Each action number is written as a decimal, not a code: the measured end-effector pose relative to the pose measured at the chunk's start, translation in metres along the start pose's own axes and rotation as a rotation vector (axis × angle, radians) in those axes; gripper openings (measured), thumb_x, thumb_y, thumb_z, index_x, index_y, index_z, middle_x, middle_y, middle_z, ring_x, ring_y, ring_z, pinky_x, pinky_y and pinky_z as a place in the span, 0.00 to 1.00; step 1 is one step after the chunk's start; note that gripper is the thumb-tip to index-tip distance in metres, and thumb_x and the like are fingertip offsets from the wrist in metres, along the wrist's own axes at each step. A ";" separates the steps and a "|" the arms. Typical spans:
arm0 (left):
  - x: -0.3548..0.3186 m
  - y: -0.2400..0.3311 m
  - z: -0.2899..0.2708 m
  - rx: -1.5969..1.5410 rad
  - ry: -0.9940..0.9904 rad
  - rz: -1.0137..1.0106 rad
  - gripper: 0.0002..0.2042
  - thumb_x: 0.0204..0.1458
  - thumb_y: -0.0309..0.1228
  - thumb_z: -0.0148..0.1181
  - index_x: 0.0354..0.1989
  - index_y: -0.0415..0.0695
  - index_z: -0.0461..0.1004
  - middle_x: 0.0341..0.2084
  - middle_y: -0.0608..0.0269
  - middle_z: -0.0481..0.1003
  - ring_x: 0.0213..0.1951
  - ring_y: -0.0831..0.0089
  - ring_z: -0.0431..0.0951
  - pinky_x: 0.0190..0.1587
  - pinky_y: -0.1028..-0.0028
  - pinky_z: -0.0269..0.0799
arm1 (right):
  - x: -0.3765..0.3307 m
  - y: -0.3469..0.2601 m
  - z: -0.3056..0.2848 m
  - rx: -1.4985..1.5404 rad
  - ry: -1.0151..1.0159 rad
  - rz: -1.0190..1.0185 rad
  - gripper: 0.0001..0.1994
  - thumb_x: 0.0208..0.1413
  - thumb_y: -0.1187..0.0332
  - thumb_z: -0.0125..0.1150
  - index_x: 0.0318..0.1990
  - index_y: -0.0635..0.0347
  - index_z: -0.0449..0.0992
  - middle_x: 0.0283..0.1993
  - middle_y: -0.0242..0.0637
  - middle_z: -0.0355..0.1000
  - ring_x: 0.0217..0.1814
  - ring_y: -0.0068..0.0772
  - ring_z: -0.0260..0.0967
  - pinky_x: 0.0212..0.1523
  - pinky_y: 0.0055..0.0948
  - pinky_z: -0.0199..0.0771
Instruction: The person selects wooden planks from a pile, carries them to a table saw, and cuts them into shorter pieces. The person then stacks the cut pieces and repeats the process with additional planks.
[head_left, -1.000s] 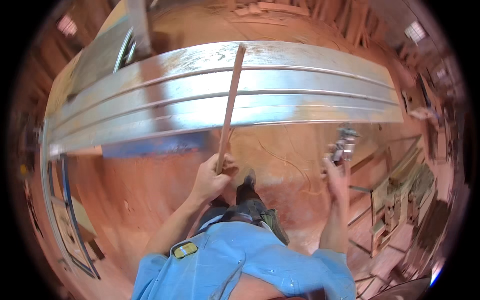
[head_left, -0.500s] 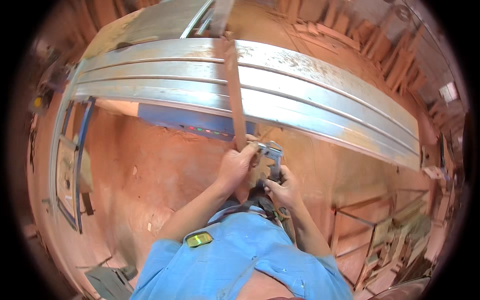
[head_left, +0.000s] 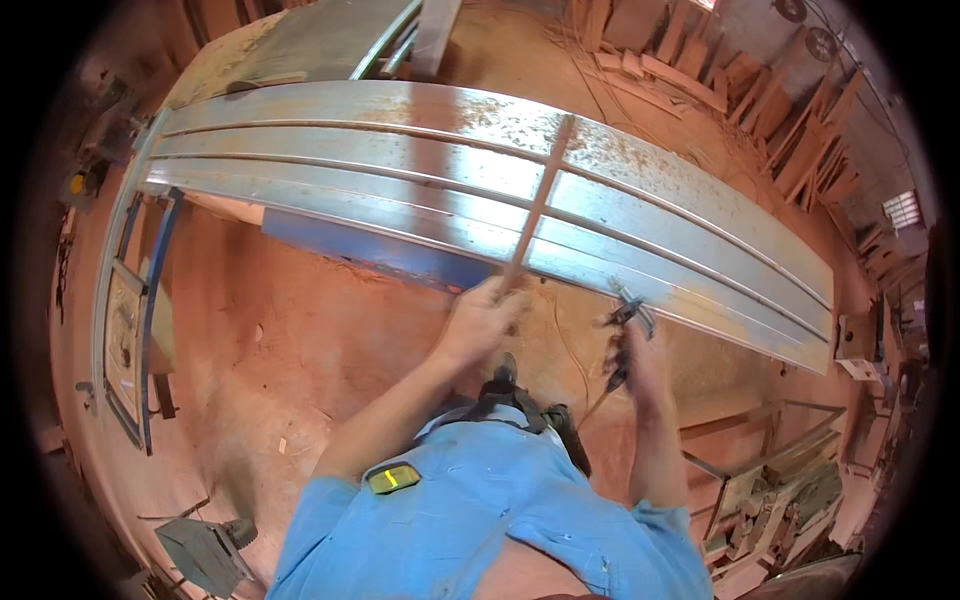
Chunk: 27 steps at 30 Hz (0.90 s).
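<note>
My left hand [head_left: 482, 325] is closed around the near end of a narrow wooden strip [head_left: 541, 195]. The strip reaches away from me over the grooved metal sliding table [head_left: 640, 235], tilted a little to the right. My right hand [head_left: 640, 365] grips a metal caliper [head_left: 632, 308], held at the table's near edge and apart from the strip. Motion blurs both hands slightly, and part of the caliper lies behind the fingers.
A blue machine body [head_left: 370, 245] sits under the table. At lower right stands a metal-framed rack [head_left: 770, 500] of wood offcuts. Boards [head_left: 815, 160] lean along the far right wall. A blue-edged frame [head_left: 160, 320] is at left, a grey box-like object [head_left: 205, 555] at lower left.
The caliper has come away from the strip and moved right with my right hand. My left hand keeps the strip, whose far end has swung right over the table.
</note>
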<state>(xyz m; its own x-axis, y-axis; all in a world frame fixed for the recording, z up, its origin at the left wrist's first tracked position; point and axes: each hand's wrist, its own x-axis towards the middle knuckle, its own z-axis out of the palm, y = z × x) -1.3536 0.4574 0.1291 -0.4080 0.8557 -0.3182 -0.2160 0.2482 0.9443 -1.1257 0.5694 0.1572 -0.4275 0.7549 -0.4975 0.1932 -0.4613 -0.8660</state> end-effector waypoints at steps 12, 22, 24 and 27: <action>-0.196 -0.236 -0.237 0.226 0.820 -0.392 0.13 0.57 0.33 0.54 0.43 0.36 0.75 0.24 0.60 0.76 0.25 0.76 0.74 0.27 0.73 0.68 | 0.174 -0.042 -0.139 -0.200 0.313 0.074 0.25 0.65 0.47 0.48 0.29 0.62 0.73 0.15 0.32 0.64 0.10 0.22 0.53 0.11 0.25 0.56; -0.300 -0.345 -0.283 0.500 0.990 -0.523 0.09 0.55 0.32 0.55 0.35 0.39 0.76 0.18 0.64 0.71 0.17 0.74 0.71 0.19 0.74 0.65 | 0.239 -0.073 0.097 -0.136 0.231 -0.067 0.19 0.66 0.51 0.47 0.37 0.61 0.69 0.30 0.41 0.72 0.15 0.24 0.55 0.13 0.30 0.56; -0.319 -0.349 -0.303 0.495 0.969 -0.585 0.09 0.55 0.32 0.55 0.35 0.39 0.76 0.18 0.63 0.71 0.18 0.74 0.72 0.19 0.73 0.66 | 0.257 -0.079 0.119 0.009 0.270 -0.092 0.19 0.65 0.51 0.47 0.37 0.61 0.68 0.31 0.42 0.72 0.15 0.24 0.56 0.13 0.30 0.57; -0.356 -0.361 -0.332 0.551 0.984 -0.631 0.09 0.55 0.32 0.55 0.35 0.38 0.76 0.18 0.62 0.72 0.18 0.73 0.72 0.19 0.73 0.66 | 0.226 -0.080 0.208 -0.220 0.117 -0.093 0.18 0.63 0.52 0.49 0.36 0.61 0.68 0.31 0.41 0.72 0.14 0.23 0.53 0.13 0.31 0.54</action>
<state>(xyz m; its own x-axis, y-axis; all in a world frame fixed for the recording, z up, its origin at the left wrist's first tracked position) -1.4250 -0.0875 -0.1261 -0.8988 -0.1105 -0.4241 -0.3127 0.8397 0.4440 -1.4209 0.6799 0.1251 -0.3496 0.8441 -0.4066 0.3506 -0.2846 -0.8923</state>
